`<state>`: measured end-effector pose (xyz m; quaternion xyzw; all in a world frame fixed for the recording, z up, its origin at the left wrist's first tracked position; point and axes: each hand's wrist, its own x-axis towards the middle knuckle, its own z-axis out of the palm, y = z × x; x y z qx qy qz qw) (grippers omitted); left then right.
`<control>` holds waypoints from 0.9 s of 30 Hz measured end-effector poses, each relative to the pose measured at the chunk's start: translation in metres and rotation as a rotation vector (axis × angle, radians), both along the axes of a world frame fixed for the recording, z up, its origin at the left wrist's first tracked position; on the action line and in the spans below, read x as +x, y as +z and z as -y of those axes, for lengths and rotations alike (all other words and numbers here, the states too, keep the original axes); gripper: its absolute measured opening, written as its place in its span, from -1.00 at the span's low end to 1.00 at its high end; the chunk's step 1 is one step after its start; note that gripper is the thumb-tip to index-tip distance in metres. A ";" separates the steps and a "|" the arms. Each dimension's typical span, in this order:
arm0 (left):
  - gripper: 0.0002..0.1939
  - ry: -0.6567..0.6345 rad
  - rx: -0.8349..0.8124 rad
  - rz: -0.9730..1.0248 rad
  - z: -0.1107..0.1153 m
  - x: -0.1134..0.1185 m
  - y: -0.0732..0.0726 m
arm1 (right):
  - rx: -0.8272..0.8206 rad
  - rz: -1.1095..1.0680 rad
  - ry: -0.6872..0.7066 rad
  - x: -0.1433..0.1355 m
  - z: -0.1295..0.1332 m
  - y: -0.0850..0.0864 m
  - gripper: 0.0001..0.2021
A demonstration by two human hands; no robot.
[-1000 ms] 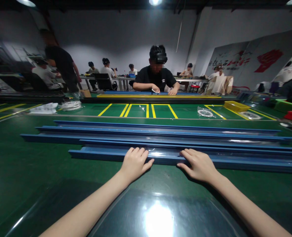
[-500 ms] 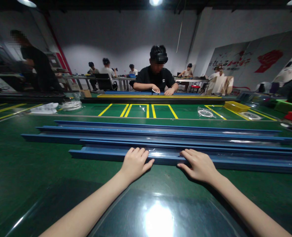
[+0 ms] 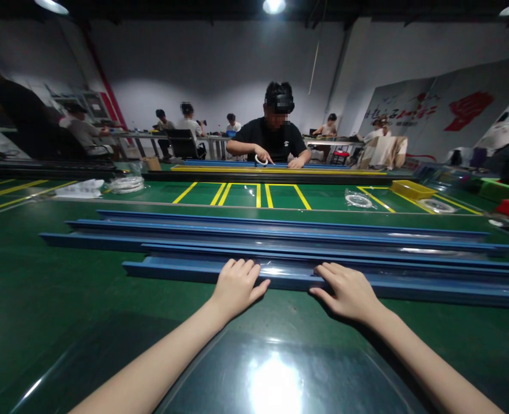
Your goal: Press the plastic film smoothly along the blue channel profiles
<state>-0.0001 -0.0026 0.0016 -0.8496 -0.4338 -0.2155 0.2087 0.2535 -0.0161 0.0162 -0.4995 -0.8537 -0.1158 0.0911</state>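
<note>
Long blue U-shaped channels lie side by side across the green table. My left hand (image 3: 237, 287) grips the near wall of the closest blue channel (image 3: 168, 272), its fingers hooked over the rim and its thumb stretched along the front. Farther right, my right hand (image 3: 349, 290) grips the same wall, fingertips inside and thumb outside. Clear, shiny film shows inside the channel between the hands. Just behind it rest more blue channels (image 3: 103, 240), touched by neither hand.
A clear glossy sheet (image 3: 211, 374) covers the near tabletop. Coiled white strips in plastic (image 3: 358, 200) and a yellow tray (image 3: 412, 188) sit beyond the channels. Opposite, a person in black (image 3: 276, 135) works at other channels, holding a white ring-shaped item (image 3: 261, 162).
My hands keep their grip on the near channel. Across the table, the person's hand with the white item has shifted slightly left. A person at far left has moved further left.
</note>
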 end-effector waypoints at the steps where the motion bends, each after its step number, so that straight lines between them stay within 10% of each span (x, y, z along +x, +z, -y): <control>1: -0.71 -0.001 0.000 0.001 0.000 0.000 0.000 | -0.004 0.001 -0.002 0.000 0.000 0.001 -0.66; 27: -0.73 0.055 -0.286 -0.054 0.005 -0.003 0.023 | -0.071 0.118 -0.048 -0.020 0.001 0.007 -0.63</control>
